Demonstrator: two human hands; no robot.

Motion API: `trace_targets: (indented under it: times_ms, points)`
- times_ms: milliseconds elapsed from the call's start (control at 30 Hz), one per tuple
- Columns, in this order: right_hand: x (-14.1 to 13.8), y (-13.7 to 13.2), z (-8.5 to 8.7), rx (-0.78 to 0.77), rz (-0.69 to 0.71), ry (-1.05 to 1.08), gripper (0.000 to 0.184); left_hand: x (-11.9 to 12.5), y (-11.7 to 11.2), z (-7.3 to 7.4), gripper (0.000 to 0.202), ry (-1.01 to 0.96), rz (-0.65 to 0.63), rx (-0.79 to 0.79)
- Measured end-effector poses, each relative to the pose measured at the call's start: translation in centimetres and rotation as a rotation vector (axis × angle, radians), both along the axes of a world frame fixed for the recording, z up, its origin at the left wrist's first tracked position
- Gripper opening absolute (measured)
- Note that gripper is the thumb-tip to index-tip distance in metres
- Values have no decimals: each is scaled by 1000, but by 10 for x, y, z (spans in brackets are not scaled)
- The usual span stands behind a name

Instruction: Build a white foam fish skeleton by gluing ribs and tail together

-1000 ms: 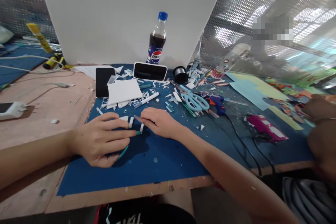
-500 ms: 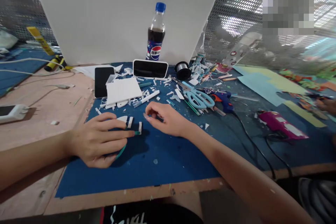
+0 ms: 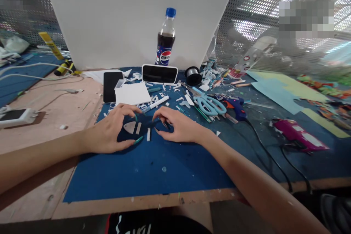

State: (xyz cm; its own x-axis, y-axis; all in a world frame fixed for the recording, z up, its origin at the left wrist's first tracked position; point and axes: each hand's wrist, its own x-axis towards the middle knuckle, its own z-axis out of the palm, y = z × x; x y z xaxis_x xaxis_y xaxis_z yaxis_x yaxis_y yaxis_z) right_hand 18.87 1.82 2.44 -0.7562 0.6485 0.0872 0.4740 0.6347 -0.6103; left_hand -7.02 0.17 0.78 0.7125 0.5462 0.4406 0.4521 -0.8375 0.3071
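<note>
Your left hand (image 3: 109, 129) has drawn back from the outer white strip (image 3: 148, 134).
Uncovered, it lies on the blue mat (image 3: 153, 168) near the inner strip (image 3: 138, 128) and rounded white piece (image 3: 129, 127), apparently unpinned; left hand's fingers spread, your right hand (image 3: 178, 126) curled, contents unclear.

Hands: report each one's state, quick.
Left hand: open, curved around a pointed white piece, not gripping it.
Right hand: open, loosely curled, nothing visibly held.

The table (image 3: 30, 197) lies before a pale panel (image 3: 109, 14); perforated sheeting (image 3: 236, 33) flanks it, brightly lit to the panel's right.
</note>
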Motion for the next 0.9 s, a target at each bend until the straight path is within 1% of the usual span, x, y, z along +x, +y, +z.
trace_targets:
  times_ms: [167,267,467,533,600,733,800,900]
  points:
    - [-2,0,0,-15,-24,-28,24,-3,6,-7,33,12,31,-138]
    - [-3,1,0,-19,-31,-45,21,-5,10,-11,34,3,59,-209]
    - [-5,2,-1,9,-68,-69,19,-4,13,-10,32,-9,115,-298]
    - [-6,2,-1,51,-80,-15,17,-3,12,-9,31,-10,133,-322]
    - [-6,2,-1,134,-97,61,14,-3,12,-9,31,-16,146,-328]
    - [-7,2,-1,296,-122,144,9,-4,12,-10,35,-31,125,-332]
    - [-7,2,-1,321,-123,142,9,-4,13,-11,39,-31,117,-345]
    - [-8,1,0,318,-132,117,10,-5,14,-13,41,-41,144,-327]
